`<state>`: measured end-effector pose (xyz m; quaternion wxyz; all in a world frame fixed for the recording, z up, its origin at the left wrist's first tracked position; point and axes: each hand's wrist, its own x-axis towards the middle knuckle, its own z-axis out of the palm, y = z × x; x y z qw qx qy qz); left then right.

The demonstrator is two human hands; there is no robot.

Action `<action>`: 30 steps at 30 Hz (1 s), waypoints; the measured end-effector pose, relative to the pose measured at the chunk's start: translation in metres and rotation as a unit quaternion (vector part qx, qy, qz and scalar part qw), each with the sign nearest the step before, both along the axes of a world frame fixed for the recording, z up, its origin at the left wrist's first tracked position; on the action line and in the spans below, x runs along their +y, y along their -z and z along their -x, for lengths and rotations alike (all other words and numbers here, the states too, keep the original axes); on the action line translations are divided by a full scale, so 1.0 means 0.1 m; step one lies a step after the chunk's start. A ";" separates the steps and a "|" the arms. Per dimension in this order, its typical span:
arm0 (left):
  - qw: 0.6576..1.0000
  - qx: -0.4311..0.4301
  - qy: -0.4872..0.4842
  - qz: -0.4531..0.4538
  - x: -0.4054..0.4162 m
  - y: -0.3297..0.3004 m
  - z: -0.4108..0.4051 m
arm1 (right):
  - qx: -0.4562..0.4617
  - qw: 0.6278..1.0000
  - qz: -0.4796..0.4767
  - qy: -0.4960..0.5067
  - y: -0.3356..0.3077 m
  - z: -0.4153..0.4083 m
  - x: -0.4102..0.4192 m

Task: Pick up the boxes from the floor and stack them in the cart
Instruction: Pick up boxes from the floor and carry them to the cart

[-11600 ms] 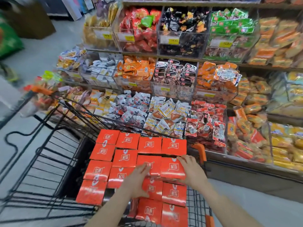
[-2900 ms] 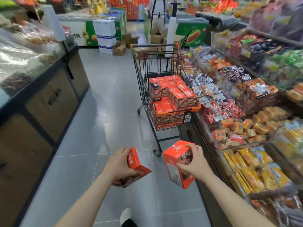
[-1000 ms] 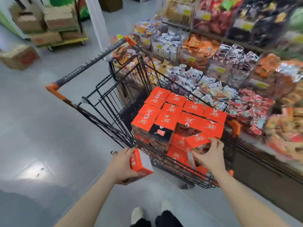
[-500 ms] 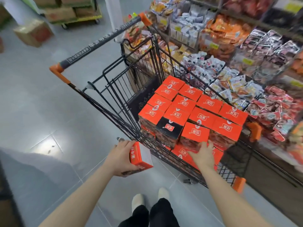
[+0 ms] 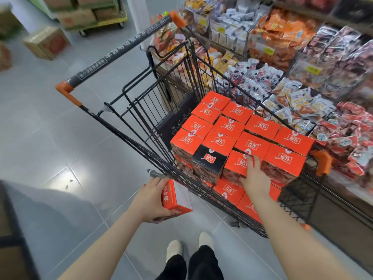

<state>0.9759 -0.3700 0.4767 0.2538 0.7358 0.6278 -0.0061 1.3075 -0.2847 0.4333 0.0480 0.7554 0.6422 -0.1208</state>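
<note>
The shopping cart [image 5: 141, 110] stands against the snack shelf [image 5: 282, 81], its basket packed with orange boxes [image 5: 260, 126] in tight rows and one black-topped box [image 5: 210, 158] at the near edge of the top layer; the right hand [image 5: 254, 176] lies over the near side of the cart, fingers fairly straight and pressed on the top and front of an orange box [image 5: 236, 164] just right of the black-topped one, gripping nothing; the left hand [image 5: 150, 200] hangs outside the cart, just below its near rim, fingers curled round another orange box [image 5: 175, 197] held on its side. The step in hand looks like seating the pressed box flush with its neighbours; to do it well, push it level and square so no corner rides up, then bring the left-hand box over the rim upright, logo face up, into whatever gap remains on the near row; setting it down on an uneven layer would likely tilt the stack.
</note>
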 end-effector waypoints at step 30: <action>0.957 -0.117 0.220 -0.147 0.43 -1.36 -0.59 | 0.334 0.937 -0.024 -0.098 -1.73 0.69 -0.89</action>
